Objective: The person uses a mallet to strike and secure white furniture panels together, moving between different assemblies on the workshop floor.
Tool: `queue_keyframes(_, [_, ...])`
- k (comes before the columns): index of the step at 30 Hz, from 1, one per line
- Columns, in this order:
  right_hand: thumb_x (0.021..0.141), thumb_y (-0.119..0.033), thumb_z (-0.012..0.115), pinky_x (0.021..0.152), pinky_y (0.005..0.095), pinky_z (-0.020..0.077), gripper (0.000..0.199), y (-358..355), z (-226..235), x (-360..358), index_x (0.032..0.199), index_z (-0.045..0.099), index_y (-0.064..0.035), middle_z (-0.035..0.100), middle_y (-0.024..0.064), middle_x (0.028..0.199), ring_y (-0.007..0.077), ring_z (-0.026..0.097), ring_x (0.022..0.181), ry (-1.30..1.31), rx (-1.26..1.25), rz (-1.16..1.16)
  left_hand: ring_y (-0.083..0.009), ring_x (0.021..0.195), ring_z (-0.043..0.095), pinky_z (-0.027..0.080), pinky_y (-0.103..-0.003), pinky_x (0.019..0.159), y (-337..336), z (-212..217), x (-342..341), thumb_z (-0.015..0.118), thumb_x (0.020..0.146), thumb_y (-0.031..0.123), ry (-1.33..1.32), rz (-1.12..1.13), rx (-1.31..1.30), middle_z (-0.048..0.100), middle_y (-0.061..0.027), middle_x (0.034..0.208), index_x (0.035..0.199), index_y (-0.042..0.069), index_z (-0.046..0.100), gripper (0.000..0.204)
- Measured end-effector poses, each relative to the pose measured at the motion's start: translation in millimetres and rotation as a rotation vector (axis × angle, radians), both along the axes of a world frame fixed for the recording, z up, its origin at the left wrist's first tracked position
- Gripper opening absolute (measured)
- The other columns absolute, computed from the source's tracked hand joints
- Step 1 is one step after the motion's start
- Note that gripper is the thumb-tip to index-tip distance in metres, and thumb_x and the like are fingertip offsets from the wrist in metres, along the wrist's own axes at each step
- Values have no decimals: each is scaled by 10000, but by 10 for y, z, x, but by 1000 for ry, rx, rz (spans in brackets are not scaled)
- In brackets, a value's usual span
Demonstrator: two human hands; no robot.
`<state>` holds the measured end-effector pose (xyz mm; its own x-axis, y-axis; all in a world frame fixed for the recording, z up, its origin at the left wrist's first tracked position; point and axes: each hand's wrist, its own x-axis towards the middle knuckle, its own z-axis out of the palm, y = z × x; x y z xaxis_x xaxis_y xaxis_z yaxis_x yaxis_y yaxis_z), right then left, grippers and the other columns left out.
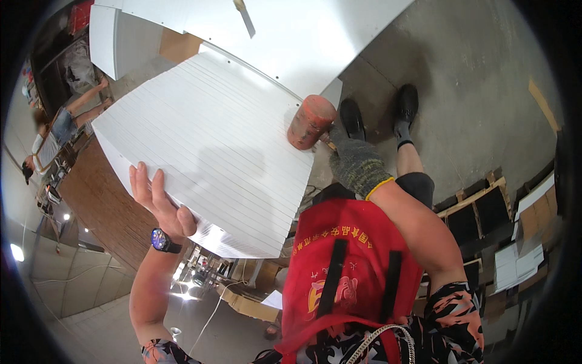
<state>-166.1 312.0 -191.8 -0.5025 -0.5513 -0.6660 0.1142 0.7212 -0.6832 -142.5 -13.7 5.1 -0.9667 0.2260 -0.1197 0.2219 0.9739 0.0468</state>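
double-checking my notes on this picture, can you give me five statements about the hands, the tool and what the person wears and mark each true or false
1. The right hand is gloved and grips a mallet. True.
2. The left hand wears a glove as well. False: it is bare.
3. The left hand rests at the edge of the stack of white panels. True.
4. The watch is on the right wrist. False: it is on the left wrist.
5. The apron is blue. False: it is mainly red.
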Motion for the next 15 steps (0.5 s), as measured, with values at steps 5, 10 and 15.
queue_keyframes(5, [842,-198,542,724,513,485,462,-96,-18,-61,1288,478,-95,652,214,807,404,631,755,52,46,-192,-469,1359,234,205,-560,1096,33,-12,-14,291,935,445,39,8,30,325,-303,1427,1292,-55,461,637])
queue_keyframes(10, [840,-207,550,711,534,486,423,-271,-39,-199,1238,492,-77,641,237,783,422,626,735,105,7,-212,-439,1378,213,178,-552,1115,-3,-39,3,314,925,445,51,14,64,326,-282,1436,1314,-36,464,637])
queue_keyframes(15, [824,-190,593,676,531,484,551,-518,-112,-417,1326,421,-43,626,248,840,436,610,749,149,-65,-202,-415,1391,201,167,-552,1121,2,-3,5,331,923,475,51,43,77,331,-255,1447,1311,-12,479,640])
